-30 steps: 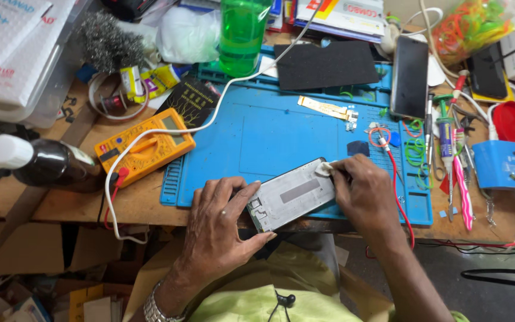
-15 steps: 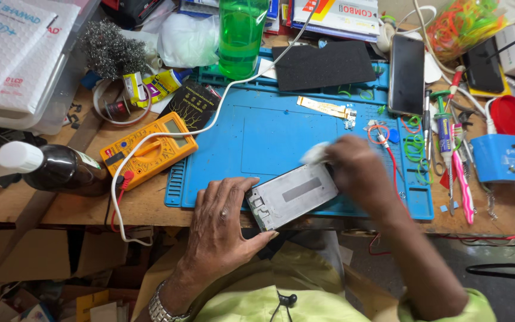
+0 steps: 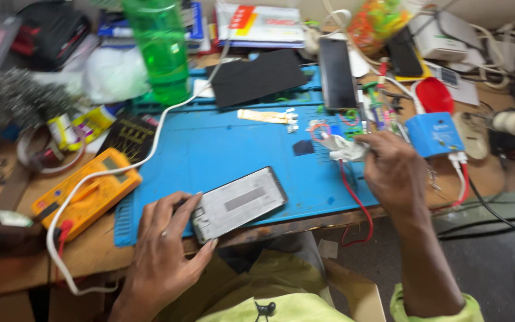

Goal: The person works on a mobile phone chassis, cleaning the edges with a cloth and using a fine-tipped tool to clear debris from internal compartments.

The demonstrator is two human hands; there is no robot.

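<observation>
Head view: left hand (image 3: 162, 256) grips grey phone panel (image 3: 239, 203); right hand (image 3: 391, 170) pinches white cloth (image 3: 344, 149).

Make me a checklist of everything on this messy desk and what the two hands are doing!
Surface: blue work mat on a wooden bench.
Job's things: phone panel, grey side up, at the mat's front edge; small white wad near the mat's right side.
Clutter: green bottle, yellow multimeter, black phone, blue box, red dish.
Grippers: left hand holds the panel's left end; right hand pinches the white wad.
Cables: white cable crosses the multimeter; red wire hangs over the front edge.
Surroundings: books and boxes at the back, blurred.
</observation>
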